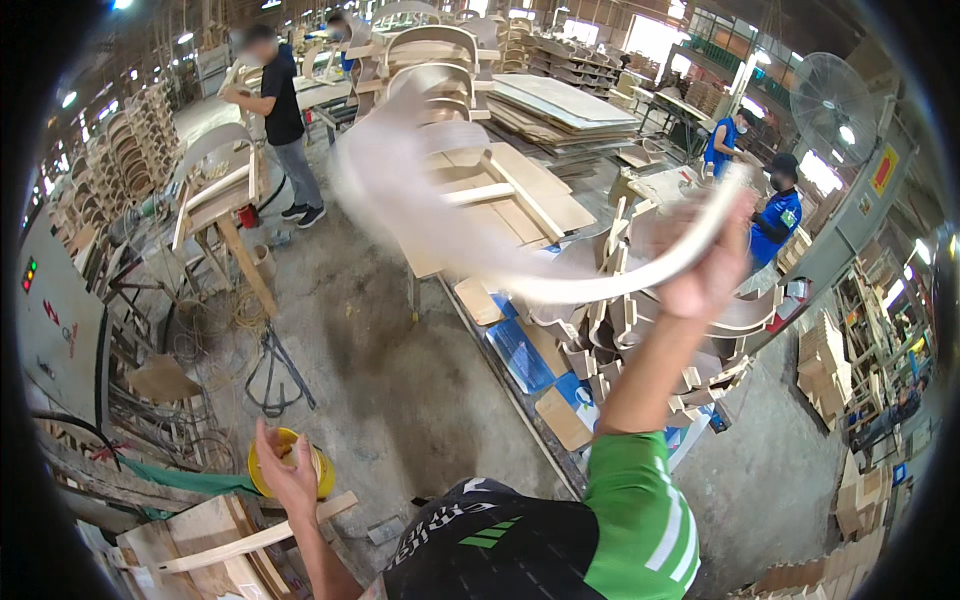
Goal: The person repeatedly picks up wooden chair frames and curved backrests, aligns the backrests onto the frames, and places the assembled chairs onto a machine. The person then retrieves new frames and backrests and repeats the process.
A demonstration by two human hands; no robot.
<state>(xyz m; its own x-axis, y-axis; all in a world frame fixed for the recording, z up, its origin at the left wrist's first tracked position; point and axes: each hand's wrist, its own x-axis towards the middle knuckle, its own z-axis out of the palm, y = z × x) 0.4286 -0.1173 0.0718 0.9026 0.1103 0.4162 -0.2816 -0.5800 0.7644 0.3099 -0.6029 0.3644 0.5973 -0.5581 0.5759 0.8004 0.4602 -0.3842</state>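
Note:
My right hand (705,270) is raised at the right, its fingers wrapped round one end of a curved wooden panel (480,265). The pale panel sweeps in a wide arc to the left and is smeared by motion. Below it lies a pile of curved wooden parts (610,330) on the worktable. My left hand (290,475) is low at the left with its fingers apart and nothing in it. Behind it stands a yellow bucket (318,468). A long wooden strip (255,540) lies close to the left wrist.
A grey control cabinet (60,320) stands at the left, near cables on the floor. Stacked boards (565,105) and chair frames (430,50) are at the back. A person in black (285,110) stands far left; a person in blue (775,220) works at the right near a large fan (838,108).

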